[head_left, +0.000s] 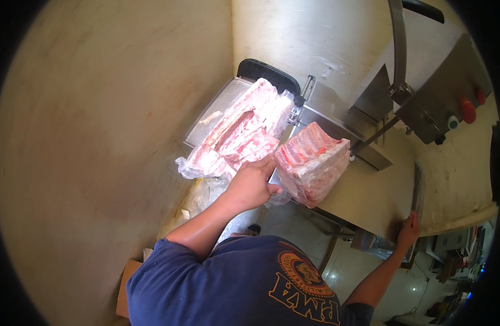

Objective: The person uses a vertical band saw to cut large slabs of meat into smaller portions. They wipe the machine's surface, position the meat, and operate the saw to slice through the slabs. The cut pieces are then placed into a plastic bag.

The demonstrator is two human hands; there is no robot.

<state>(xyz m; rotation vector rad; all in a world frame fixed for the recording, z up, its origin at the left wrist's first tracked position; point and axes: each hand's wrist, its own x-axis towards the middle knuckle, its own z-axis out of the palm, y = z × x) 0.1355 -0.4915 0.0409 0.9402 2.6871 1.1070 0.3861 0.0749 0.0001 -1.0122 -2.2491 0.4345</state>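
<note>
A block of frozen ribs (315, 165) in clear film stands on the metal table of a meat band saw (377, 133), with its far right corner close to the blade. My left hand (251, 183) lies against the block's left side, thumb apart from the fingers; the fingertips are partly hidden. Left of it, a larger piece of frozen meat (233, 136) with torn plastic wrap rests on the tray. Far to the right, my right hand (407, 229) is closed around the edge of the saw table (417, 187); its fingers are small in view.
The saw's upper housing (445, 87) carries red and green buttons at the upper right. A black panel (266, 75) stands behind the meat. Pale walls close in on the left and back. Below the tray lies more clear plastic (206, 193); a cardboard box (129, 285) sits lower left.
</note>
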